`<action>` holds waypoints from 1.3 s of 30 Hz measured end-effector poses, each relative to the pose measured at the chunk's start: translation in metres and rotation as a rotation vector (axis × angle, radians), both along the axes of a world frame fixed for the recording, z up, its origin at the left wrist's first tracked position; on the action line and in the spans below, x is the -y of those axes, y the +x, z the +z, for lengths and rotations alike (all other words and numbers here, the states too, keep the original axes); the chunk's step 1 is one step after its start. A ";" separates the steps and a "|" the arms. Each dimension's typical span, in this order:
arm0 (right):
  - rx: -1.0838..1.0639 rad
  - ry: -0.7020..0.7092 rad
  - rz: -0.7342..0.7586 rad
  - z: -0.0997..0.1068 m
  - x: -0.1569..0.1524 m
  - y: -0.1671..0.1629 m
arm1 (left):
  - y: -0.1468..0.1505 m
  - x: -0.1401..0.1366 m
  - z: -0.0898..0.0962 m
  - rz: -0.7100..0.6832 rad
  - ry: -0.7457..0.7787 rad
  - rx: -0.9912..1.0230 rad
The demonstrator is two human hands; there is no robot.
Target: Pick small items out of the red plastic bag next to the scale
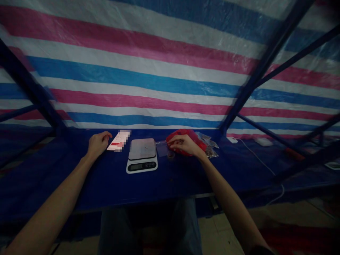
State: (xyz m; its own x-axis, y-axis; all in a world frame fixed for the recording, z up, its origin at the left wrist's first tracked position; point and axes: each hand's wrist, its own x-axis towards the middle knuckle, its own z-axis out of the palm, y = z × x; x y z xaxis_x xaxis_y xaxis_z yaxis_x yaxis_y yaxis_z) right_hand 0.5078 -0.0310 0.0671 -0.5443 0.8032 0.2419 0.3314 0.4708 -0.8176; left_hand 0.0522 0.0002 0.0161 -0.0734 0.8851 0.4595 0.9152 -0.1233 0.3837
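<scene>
My right hand (183, 143) is in a pinch at the edge of a small clear plastic bag (162, 148), in front of a red bag (176, 134). Just below those fingertips lies a small roundish item (171, 155), too dim to name. A white kitchen scale (142, 167) with a flat pale plate stands between my hands; only faint small marks show on its plate. My left hand (97, 143) rests with curled fingers beside a lit phone-like screen (115, 143), partly pixelated. Nothing shows in that hand.
Several filled clear packets (211, 150) lie right of the red bag. Farther right are a white charger-like block (232, 140) and a white cable (255, 156). Blue metal struts (245, 92) flank the blue tabletop (111, 187), with striped sheeting (148, 81) behind.
</scene>
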 end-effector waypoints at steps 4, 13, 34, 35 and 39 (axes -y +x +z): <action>0.044 0.000 -0.021 -0.002 -0.002 -0.006 | 0.003 0.008 0.001 0.001 0.030 0.018; 0.221 0.326 -0.161 0.016 0.056 -0.007 | 0.009 0.028 0.010 0.019 0.079 0.033; 0.334 0.329 -0.431 -0.014 0.061 -0.032 | 0.012 0.029 0.018 -0.028 0.106 0.006; 0.352 0.335 -0.454 -0.013 0.058 -0.029 | 0.011 0.029 0.018 -0.030 0.108 0.014; 0.447 0.338 -0.572 0.008 0.035 0.000 | 0.011 0.026 0.018 -0.050 0.109 0.045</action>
State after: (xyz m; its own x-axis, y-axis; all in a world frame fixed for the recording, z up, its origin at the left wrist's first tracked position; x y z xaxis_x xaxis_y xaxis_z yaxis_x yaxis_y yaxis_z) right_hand 0.5081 -0.0665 0.0747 -0.1734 0.9094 0.3780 0.8589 0.3275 -0.3939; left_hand 0.0631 -0.0255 0.0341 -0.0530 0.8331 0.5506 0.8891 -0.2117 0.4059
